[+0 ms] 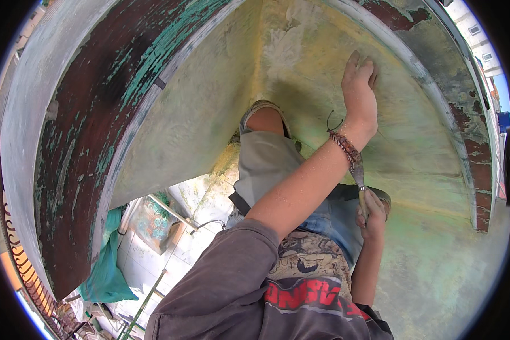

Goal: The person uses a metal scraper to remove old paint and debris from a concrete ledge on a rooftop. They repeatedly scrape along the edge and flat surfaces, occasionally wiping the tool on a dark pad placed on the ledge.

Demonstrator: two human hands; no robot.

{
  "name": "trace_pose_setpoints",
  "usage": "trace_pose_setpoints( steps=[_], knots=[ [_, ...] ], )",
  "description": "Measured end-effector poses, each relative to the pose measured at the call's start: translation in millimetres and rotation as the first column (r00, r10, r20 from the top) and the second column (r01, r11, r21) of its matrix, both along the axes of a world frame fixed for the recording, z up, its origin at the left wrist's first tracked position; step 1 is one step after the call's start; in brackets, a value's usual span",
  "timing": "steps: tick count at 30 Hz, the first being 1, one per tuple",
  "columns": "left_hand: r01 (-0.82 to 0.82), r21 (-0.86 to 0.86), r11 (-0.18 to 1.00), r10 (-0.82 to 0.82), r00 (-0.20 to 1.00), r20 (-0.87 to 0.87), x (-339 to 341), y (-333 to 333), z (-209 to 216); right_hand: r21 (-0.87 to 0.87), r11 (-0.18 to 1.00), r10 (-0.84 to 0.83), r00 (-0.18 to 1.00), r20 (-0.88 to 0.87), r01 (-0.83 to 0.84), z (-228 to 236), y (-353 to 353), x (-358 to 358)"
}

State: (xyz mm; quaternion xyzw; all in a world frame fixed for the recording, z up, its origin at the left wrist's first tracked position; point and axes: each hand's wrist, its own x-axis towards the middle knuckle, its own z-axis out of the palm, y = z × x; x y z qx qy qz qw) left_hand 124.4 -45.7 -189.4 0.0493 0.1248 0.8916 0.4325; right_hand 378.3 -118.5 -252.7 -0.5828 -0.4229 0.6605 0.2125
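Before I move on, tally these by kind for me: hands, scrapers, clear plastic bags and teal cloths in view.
Hands: 2 (left hand, right hand)
Scrapers: 1 (scraper in the right hand)
Clear plastic bags: 1 (clear plastic bag)
Teal cloths: 1 (teal cloth)
Total: 5

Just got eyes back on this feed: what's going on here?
A person is leaning over a curved, boat-like shell. Their right hand grips a scraper-like tool by its pale handle, blade pointing up the picture toward the left wrist. The left hand is reached farther out, its fingers apparently resting against the inner surface. Peeling teal and dark red paint shows along the side at left.
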Motion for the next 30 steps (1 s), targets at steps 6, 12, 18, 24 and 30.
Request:
trace_pose_setpoints(
  steps=[6,12,18,24,30],
  knots=[
    [-0.092,0.174,0.981,0.103,0.993,-0.057,-37,-9,13,0.062,0.997,0.035,0.997,0.070,-0.039,5,-6,-8],
    [-0.060,-0.309,0.949,0.013,0.988,-0.151,-40,-21,-36,0.042,0.998,0.042,0.991,0.123,-0.047,-2,-3,-18],
    [-0.285,-0.434,0.855,0.069,0.891,-0.448,-61,0,-97,0.070,0.988,0.126,0.979,0.163,-0.139,-2,5,-29],
    [-0.349,-0.445,0.825,-0.044,0.744,-0.666,-72,2,-86,0.022,0.991,0.128,0.973,0.193,-0.135,-7,-6,-27],
    [-0.478,-0.480,0.735,0.017,0.721,-0.692,-63,30,-54,0.038,0.994,0.098,0.989,0.114,-0.103,-27,14,-12]
  ],
)
